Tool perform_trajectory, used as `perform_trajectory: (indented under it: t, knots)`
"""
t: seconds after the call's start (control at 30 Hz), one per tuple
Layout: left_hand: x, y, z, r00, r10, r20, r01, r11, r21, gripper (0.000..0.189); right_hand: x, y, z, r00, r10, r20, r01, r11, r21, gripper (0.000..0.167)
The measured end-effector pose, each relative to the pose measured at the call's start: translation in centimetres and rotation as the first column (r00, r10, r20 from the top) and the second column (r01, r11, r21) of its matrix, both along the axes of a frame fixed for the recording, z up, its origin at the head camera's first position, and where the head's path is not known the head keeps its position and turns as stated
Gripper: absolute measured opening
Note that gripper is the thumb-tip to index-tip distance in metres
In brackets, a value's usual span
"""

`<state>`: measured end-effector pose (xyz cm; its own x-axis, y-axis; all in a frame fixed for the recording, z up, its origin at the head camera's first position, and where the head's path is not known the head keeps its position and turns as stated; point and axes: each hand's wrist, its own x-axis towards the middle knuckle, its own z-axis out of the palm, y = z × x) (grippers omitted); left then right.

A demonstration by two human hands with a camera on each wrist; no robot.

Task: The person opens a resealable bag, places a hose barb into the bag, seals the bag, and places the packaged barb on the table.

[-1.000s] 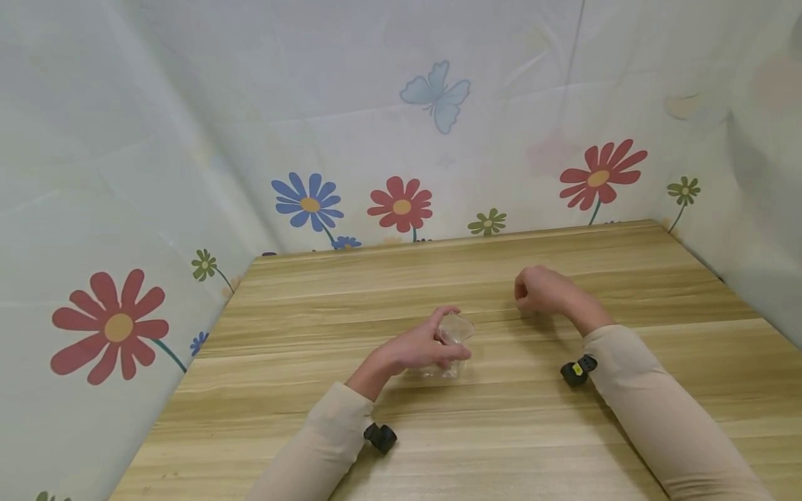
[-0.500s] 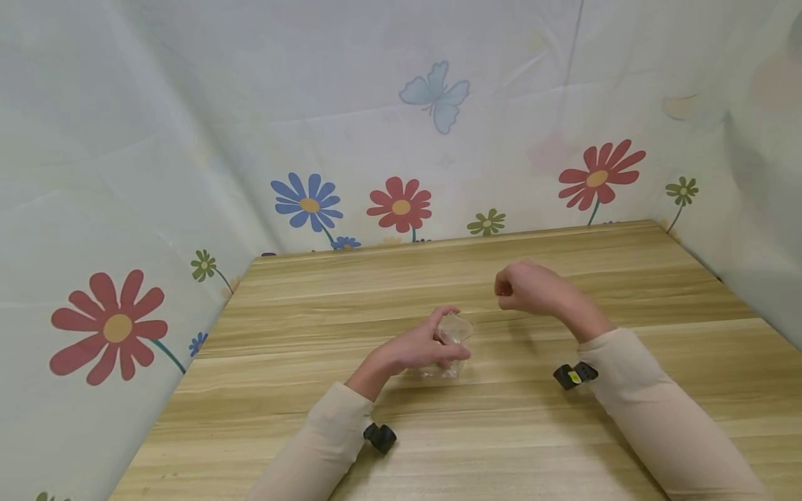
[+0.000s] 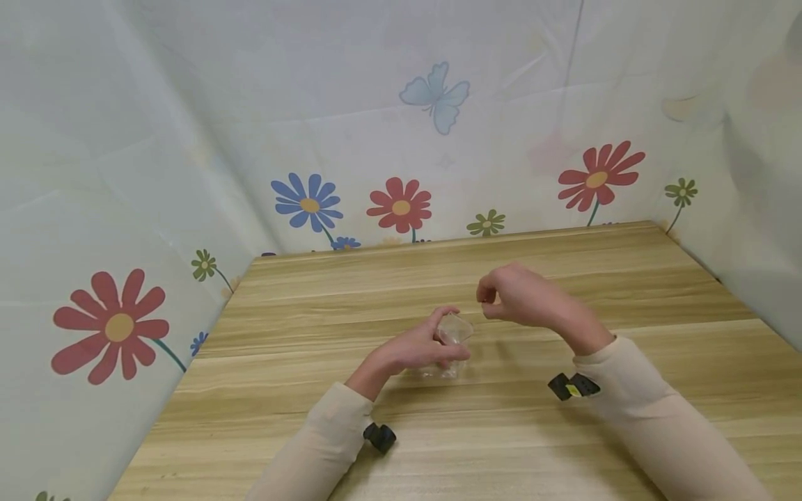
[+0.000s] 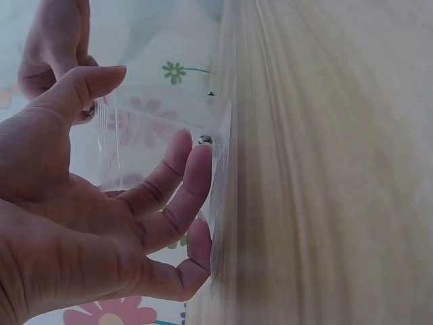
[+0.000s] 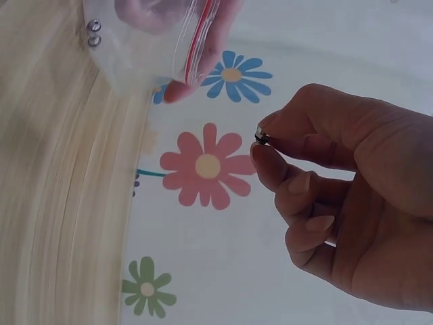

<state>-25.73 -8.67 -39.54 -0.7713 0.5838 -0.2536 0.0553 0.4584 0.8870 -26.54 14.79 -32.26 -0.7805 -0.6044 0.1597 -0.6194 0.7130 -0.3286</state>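
My left hand [image 3: 416,348] holds a clear zip bag [image 3: 456,327] upright on the table, thumb at one side and fingers curled along the other. The bag has a red line by its mouth, seen in the right wrist view. Low inside it lie small shiny metal pieces [image 5: 94,34], rounded and bead-like. My right hand [image 3: 520,296] is raised just right of the bag's mouth. Between thumb and index finger it pinches a similar small metal piece [image 5: 261,137], too small to name for sure; its other fingers are curled.
The wood-grain table [image 3: 301,306] extends around both hands. White cloth with printed flowers and a butterfly [image 3: 436,97] hangs behind and beside it. A small black camera [image 3: 380,438] sits on the left wrist, another black camera [image 3: 571,387] on the right.
My right hand has lifted off the table and moved left toward the bag, pinching the small metal piece. My left hand and the bag have stayed in place.
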Motion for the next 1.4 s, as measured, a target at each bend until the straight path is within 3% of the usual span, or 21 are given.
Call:
perform_trajectory:
  t: [0.4, 0.63, 1.4]
  knots:
    - [-0.1, 0.0, -0.1, 1.000, 0.017, -0.015, -0.017, 1.000, -0.022, 0.086, 0.8, -1.5, -0.3, 0.993, 0.112, -0.023, -0.113, 0.993, -0.030, 0.006]
    - [0.0, -0.1, 0.0, 1.000, 0.013, -0.013, -0.014, 1.000, -0.020, 0.088, 0.9, -2.6, -1.4, 0.989, 0.145, -0.005, -0.145, 0.989, -0.039, 0.007]
    - [0.1, -0.1, 0.2, 1.000, -0.010, -0.021, 0.010, 1.000, -0.003, 0.090, 0.7, -3.6, -2.5, 0.991, 0.132, 0.000, -0.132, 0.990, -0.055, 0.007]
